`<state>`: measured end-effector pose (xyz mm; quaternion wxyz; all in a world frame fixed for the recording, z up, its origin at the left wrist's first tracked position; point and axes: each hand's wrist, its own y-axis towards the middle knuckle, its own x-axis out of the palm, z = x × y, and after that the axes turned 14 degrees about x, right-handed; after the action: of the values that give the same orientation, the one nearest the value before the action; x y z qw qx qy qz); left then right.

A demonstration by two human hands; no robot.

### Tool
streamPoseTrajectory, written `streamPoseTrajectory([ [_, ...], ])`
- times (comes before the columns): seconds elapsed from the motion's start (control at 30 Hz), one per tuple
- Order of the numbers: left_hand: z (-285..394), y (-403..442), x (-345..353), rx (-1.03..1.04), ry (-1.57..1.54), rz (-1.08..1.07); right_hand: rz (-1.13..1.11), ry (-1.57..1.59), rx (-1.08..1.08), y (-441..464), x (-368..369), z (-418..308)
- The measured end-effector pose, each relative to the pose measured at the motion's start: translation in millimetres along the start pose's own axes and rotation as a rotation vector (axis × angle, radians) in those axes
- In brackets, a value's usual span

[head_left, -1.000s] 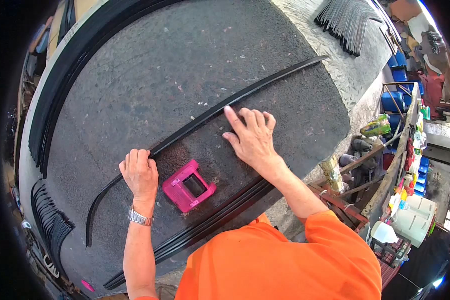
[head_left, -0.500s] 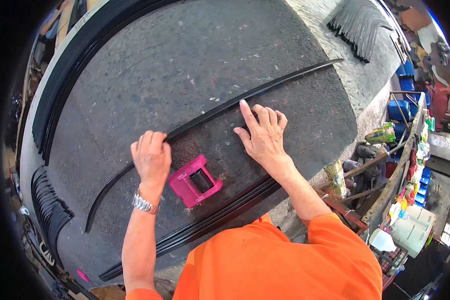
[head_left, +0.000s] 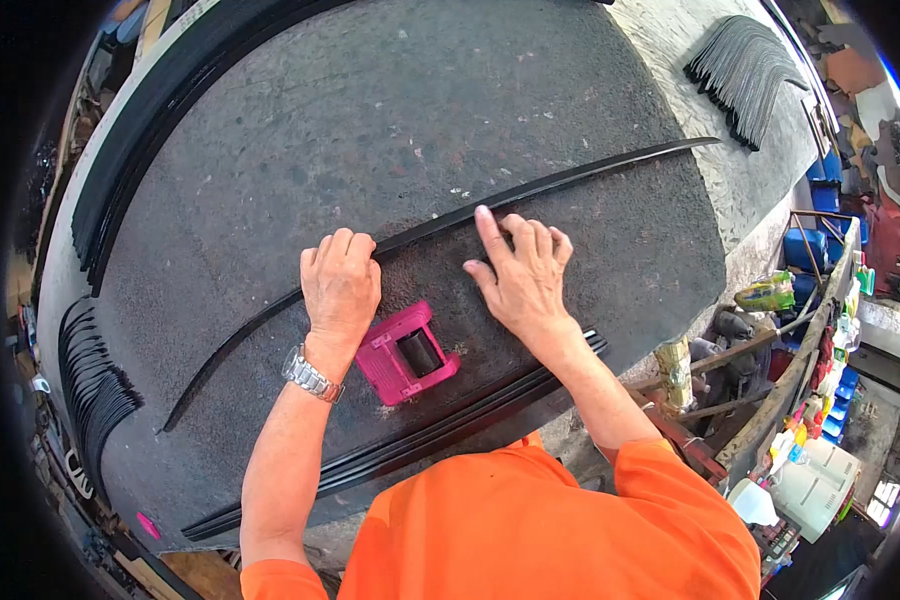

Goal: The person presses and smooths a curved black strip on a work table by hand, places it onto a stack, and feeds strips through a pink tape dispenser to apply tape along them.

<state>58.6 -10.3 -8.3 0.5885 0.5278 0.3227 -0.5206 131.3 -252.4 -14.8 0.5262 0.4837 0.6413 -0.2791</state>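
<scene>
Moved: L hand (head_left: 340, 283), nearer R hand (head_left: 522, 268) along blk strip (head_left: 428, 227) on tbl (head_left: 300, 150). L: fingers curled, pinching strip. R: loosely open, index on strip, gripping nothing. Pink plastic frame (head_left: 381, 366) nearby.

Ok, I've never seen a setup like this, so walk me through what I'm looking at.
There is no machine here: a person works with two bare hands, seen by one head-worn camera looking forward and down. The left hand holds a long, thin black strip lying across a dark worktop. The right hand has its index fingertip at the strip's edge. Below the hands sits a pink plastic holder with a dark opening. More black strips lie in a bundle by the person's body, and others are stacked along the worktop's curved far-left edge.
</scene>
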Motion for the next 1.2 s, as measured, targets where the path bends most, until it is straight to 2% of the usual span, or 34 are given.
streamPoseTrajectory([
  [0.23,0.9,0.2,-0.7,-0.003,-0.004,0.008,-0.075,0.084,-0.101,-9.1,7.8,-32.4],
  [0.6,0.5,-0.9,2.4,-0.006,-0.009,0.023,0.025,-0.064,0.049,1.7,-8.2,23.4],
  [1.0,1.7,-1.1,1.6,-0.012,-0.002,0.014,-0.061,0.065,-0.08,-12.1,4.3,-25.2],
  [1.2,0.4,-3.0,3.9,-0.008,0.004,0.01,-0.015,-0.012,-0.007,-1.3,-4.9,2.1],
])
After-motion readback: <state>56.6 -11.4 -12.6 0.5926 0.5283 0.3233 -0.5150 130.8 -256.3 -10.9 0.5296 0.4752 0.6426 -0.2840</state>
